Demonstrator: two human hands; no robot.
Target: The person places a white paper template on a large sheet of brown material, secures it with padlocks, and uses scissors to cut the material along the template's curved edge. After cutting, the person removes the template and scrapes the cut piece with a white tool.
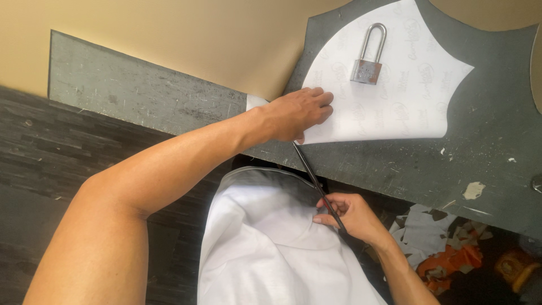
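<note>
My left hand [296, 113] lies flat on the left edge of a white paper pattern [395, 96] spread on a dark grey work board [485, 124]. A silver padlock [367, 62] rests on the paper as a weight. My right hand [353, 214] grips the near end of a thin black tool [313, 175], a long blade or pencil. Its far tip reaches under my left hand at the paper's lower left corner. A white garment [265, 243] covers my lap below.
Scraps of white and grey paper and orange cloth [446, 243] lie on the floor at the lower right. The board's left arm [141, 85] runs along a tan wall [169, 34]. Dark wooden flooring [45, 152] shows at left.
</note>
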